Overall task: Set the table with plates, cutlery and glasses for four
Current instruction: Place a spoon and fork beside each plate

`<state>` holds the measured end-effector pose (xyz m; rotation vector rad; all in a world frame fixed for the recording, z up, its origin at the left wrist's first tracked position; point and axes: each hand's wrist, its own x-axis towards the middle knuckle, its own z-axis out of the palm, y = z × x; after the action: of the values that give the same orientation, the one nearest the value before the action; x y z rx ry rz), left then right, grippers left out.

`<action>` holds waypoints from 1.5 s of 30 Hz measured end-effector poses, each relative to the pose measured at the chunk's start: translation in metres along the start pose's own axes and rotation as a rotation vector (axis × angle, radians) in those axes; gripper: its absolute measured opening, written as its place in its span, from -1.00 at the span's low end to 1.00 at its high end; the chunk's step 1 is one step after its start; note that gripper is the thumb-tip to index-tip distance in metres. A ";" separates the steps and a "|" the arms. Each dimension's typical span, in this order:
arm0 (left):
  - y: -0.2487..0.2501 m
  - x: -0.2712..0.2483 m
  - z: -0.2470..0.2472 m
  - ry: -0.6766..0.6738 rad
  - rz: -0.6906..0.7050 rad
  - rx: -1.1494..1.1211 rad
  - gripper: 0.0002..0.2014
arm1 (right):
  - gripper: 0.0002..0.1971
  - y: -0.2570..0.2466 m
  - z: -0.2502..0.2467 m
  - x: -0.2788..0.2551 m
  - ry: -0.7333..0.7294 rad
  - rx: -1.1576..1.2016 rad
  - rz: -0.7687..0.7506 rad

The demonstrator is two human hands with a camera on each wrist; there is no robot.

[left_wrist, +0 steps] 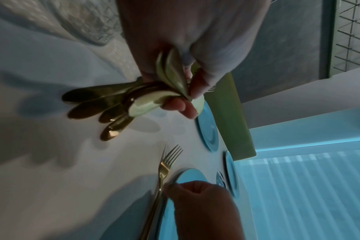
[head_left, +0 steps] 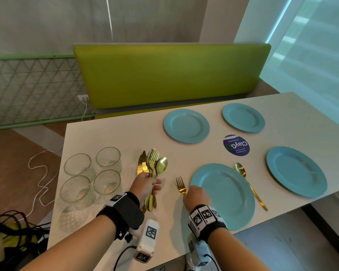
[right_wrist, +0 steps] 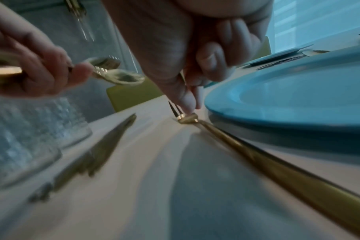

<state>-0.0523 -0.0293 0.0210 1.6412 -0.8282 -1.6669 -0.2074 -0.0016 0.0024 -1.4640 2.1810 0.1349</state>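
1. Left hand (head_left: 145,185): fingers curled round a bundle of gold cutlery (head_left: 152,163); knife, fork and spoon heads fanned above the fingers, handle ends below them, over the table (head_left: 106,137).
2. Right hand (head_left: 196,198): fingers bent, thumb tip pressed on the neck of a gold fork (head_left: 180,185); fork flat on the table, tines beyond the fingertips, just beside the nearest blue plate (head_left: 223,194).
3. Gold spoon (head_left: 250,185): flat on the table at the far side of that plate from the fingers.
4. Three other blue plates (head_left: 186,126): beyond both hands.
5. Four glasses (head_left: 90,174): grouped outboard of the left fingers.
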 end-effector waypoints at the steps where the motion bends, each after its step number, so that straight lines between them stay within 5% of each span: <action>1: 0.001 -0.001 0.002 -0.013 0.005 -0.022 -0.89 | -0.74 -0.002 -0.005 0.002 0.002 0.033 -0.024; 6: 0.011 -0.005 0.020 -0.107 0.023 -0.090 -0.86 | -0.67 -0.010 -0.045 0.004 -0.011 0.512 -0.162; 12: 0.035 -0.010 0.068 -0.262 0.057 -0.156 -0.83 | -0.96 0.007 -0.089 0.007 -0.049 0.851 -0.165; 30: 0.084 0.055 0.261 -0.267 -0.006 -0.180 -0.82 | -0.74 0.149 -0.179 0.133 0.053 0.840 -0.092; 34: 0.092 0.079 0.291 -0.199 -0.020 -0.167 -0.84 | -0.86 0.195 -0.209 0.164 0.053 0.816 -0.053; 40: 0.102 0.107 0.327 -0.143 -0.011 -0.144 -0.77 | -0.78 0.298 -0.254 0.214 0.206 0.433 0.114; 45: 0.101 0.120 0.353 -0.133 -0.023 -0.136 -0.79 | -0.77 0.377 -0.261 0.237 0.183 0.304 0.301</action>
<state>-0.4045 -0.1874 0.0374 1.4657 -0.7443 -1.8224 -0.7036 -0.1357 0.0475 -1.0108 2.4310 -0.2287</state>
